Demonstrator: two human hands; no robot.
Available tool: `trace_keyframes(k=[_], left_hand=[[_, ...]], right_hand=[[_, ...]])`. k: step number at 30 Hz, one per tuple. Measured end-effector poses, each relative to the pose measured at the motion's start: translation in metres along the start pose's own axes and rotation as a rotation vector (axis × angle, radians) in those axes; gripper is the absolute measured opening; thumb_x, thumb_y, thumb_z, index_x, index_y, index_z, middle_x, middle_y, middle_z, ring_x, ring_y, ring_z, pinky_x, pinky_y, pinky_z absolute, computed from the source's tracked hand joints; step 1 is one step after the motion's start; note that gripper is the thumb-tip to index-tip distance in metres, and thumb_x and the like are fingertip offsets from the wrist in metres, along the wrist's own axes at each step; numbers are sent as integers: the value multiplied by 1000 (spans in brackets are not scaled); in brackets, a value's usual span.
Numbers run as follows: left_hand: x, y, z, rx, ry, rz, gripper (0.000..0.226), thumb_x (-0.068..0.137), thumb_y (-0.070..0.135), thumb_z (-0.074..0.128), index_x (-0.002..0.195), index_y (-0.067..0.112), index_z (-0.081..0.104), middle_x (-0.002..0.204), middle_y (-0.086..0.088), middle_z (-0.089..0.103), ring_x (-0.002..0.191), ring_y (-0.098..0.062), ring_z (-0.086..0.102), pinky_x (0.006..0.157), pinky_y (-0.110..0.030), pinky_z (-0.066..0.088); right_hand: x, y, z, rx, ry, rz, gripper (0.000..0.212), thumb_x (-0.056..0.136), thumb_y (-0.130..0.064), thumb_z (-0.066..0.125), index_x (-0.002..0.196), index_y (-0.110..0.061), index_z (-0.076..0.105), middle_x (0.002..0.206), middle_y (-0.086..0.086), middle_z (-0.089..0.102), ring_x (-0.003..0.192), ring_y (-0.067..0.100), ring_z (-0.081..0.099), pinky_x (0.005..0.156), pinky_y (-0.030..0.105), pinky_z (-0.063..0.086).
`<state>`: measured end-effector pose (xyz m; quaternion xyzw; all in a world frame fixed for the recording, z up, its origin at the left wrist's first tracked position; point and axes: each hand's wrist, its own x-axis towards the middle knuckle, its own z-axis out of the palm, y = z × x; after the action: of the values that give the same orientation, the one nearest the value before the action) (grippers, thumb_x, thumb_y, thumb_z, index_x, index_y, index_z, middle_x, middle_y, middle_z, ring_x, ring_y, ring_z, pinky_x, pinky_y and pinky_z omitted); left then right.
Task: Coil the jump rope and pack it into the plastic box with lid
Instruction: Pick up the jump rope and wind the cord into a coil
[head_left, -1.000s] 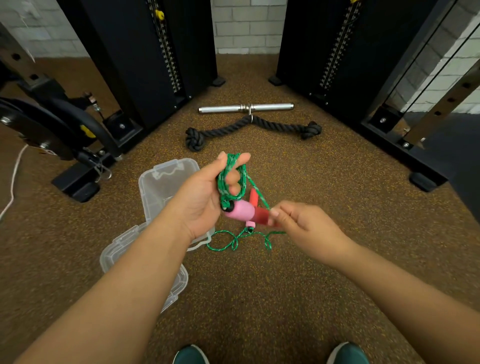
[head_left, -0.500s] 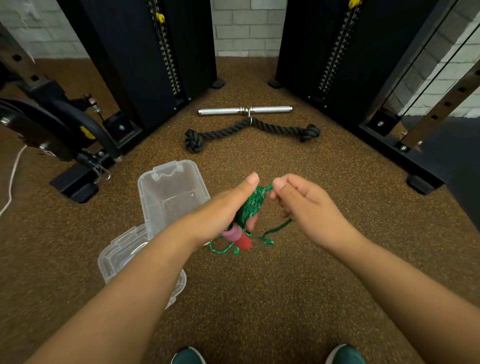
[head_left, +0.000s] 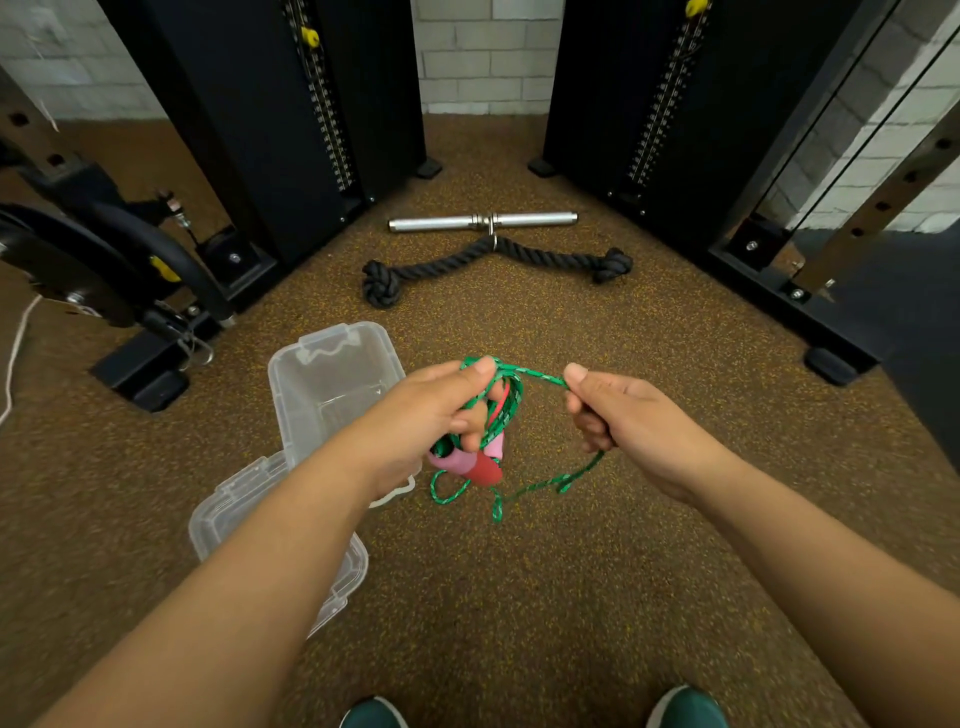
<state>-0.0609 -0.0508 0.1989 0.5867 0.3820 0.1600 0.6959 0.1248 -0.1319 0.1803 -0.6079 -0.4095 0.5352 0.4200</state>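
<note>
In the head view, the right hand (head_left: 618, 415) had drawn away to the right since half a second earlier, when its fingertips sat almost against the left thumb. A short span of the green jump rope (head_left: 540, 375) now stretched taut between the two hands, which suggests another turn was being pulled out to lay over the coil; a loose tail still dangled below, so coiling was not finished.

The left hand (head_left: 441, 415) was closed around the gathered loops and the pink and red handles (head_left: 467, 464), thumb pressed on top of the bundle, forearm reaching forward over the clear lid (head_left: 223, 519). The right hand pinched the rope between thumb and curled fingers, wrist level.

The plastic box (head_left: 332, 384) stood open and empty on the floor, just left of the bundle.
</note>
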Motion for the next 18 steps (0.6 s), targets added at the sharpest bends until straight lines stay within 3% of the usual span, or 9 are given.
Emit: trace_keyframes(k=[5, 7, 9, 12, 14, 18], left_hand=[[0, 5, -11, -266, 64, 6, 32, 99, 33, 37, 80, 12, 51, 41, 10, 30, 45, -12, 38, 56, -24, 35], [0, 8, -13, -363, 66, 0, 32, 98, 35, 36, 81, 13, 53, 42, 9, 31, 48, -12, 38, 58, -24, 34], [-1, 10, -11, -464, 33, 6, 32, 98, 33, 36, 92, 11, 59, 46, 8, 34, 53, -12, 38, 61, -23, 34], [-1, 12, -8, -547, -5, 33, 39, 99, 29, 35, 119, 4, 58, 58, 6, 42, 61, -11, 40, 67, -23, 36], [0, 11, -7, -580, 5, 57, 41, 99, 27, 36, 126, 2, 53, 63, 6, 47, 64, -10, 43, 70, -23, 38], [2, 7, 0, -605, 68, 65, 40, 100, 26, 35, 127, 4, 53, 68, 5, 57, 64, -9, 48, 62, -20, 45]], right_hand=[[0, 5, -11, -19, 26, -65, 27, 98, -24, 42, 84, -19, 64, 59, -7, 39, 52, 5, 36, 54, 16, 36], [1, 9, -9, -91, 69, -68, 27, 99, -23, 41, 87, -21, 65, 60, -6, 38, 53, 8, 35, 53, 22, 33], [2, 14, -3, -256, 106, -64, 27, 98, -28, 43, 84, -27, 65, 54, -9, 39, 51, 13, 33, 52, 27, 31], [-5, 17, 15, -548, 51, -104, 23, 97, -28, 44, 84, -29, 63, 50, -15, 51, 44, 0, 38, 48, 19, 32], [-11, 15, 28, -722, -16, -167, 21, 97, -31, 43, 92, -27, 63, 61, -14, 51, 55, 0, 44, 57, 26, 37], [-22, 10, 48, -893, -83, -331, 23, 97, -39, 32, 97, -26, 51, 88, -3, 63, 82, 22, 62, 73, 37, 48]])
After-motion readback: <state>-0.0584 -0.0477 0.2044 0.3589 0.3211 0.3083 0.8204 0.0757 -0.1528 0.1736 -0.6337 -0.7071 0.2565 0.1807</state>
